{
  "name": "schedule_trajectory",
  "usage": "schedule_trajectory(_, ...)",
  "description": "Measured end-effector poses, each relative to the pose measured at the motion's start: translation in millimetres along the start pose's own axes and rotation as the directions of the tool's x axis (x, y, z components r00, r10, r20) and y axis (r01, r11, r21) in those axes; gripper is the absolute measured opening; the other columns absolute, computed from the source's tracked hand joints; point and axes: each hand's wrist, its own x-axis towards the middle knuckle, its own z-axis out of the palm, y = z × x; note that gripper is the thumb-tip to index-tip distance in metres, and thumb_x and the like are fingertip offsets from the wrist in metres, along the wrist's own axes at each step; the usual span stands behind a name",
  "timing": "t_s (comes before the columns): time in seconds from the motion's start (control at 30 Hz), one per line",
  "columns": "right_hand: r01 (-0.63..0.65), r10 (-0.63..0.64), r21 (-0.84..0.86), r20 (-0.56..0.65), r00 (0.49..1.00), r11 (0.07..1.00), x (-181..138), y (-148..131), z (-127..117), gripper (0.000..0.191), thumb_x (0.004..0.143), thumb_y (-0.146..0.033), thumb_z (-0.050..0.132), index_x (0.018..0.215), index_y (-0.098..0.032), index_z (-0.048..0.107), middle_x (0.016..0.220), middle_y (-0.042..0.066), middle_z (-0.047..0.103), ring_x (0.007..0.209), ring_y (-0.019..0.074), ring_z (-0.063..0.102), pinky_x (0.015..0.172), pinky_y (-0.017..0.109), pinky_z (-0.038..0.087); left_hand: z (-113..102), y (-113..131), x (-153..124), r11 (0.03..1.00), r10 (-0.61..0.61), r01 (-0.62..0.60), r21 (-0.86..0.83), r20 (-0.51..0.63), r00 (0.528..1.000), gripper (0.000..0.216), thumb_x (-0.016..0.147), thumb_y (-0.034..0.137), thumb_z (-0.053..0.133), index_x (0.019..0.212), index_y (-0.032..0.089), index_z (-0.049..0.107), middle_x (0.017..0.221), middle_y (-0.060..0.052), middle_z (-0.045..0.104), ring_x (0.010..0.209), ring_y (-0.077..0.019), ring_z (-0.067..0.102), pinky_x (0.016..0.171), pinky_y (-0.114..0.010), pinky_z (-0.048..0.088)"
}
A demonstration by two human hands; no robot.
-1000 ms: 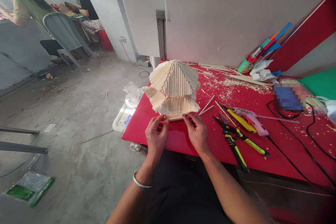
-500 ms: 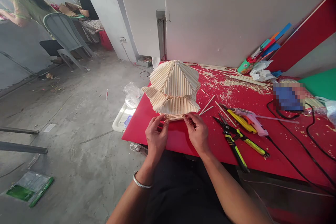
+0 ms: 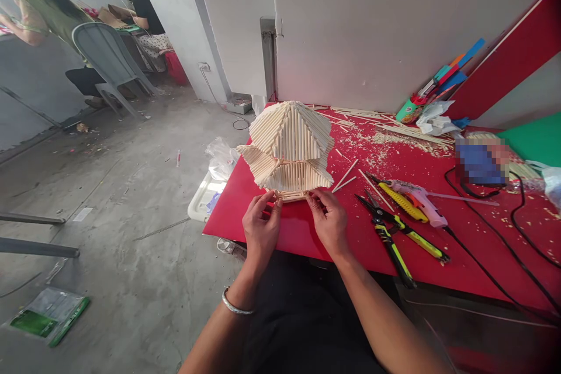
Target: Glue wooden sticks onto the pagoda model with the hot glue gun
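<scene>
A model pavilion (image 3: 291,140) built of pale wooden sticks, with two tiers of sloping roof, stands at the near left part of the red table (image 3: 302,234). My left hand (image 3: 263,219) pinches the left corner of its low base between thumb and fingers. At the base's right corner, my right hand (image 3: 326,216) grips in the same way. The lower roof overhangs the fingertips, and the model's far side is hidden. To the right of my right hand lie black and yellow pruning shears (image 3: 390,236), a yellow utility knife (image 3: 403,201) and a pink glue gun (image 3: 423,204).
Loose sticks (image 3: 414,133) and wood shavings lie along the table's back. A green holder (image 3: 408,110) of tools leans at the back right. Black cables (image 3: 482,239) cross the right side. A white tray (image 3: 199,204) sits beyond the left edge. Two people work at the far left.
Both hands keep their hold on the model pavilion's base, and it stays in place. The view has shifted only very slightly.
</scene>
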Motion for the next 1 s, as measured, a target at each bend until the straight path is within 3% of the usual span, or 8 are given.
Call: schedule_trajectory(1.0,-0.008,0.008,0.003,0.005,1.0,1.0,-0.3,1.0,0.4,0.027,0.094,-0.041,0.05,0.101,-0.022,0.067,0.092,0.006,0.069,0.084,0.0157,0.065,0.074,0.028,0.053,-0.1,1.5,0.1,1.0,-0.004,0.004,0.003,0.004,1.0,0.017,0.084,0.029,0.065,0.096,0.019,0.072,0.088,-0.004,0.07,0.062,-0.0111,0.062,0.062,-0.025,0.055)
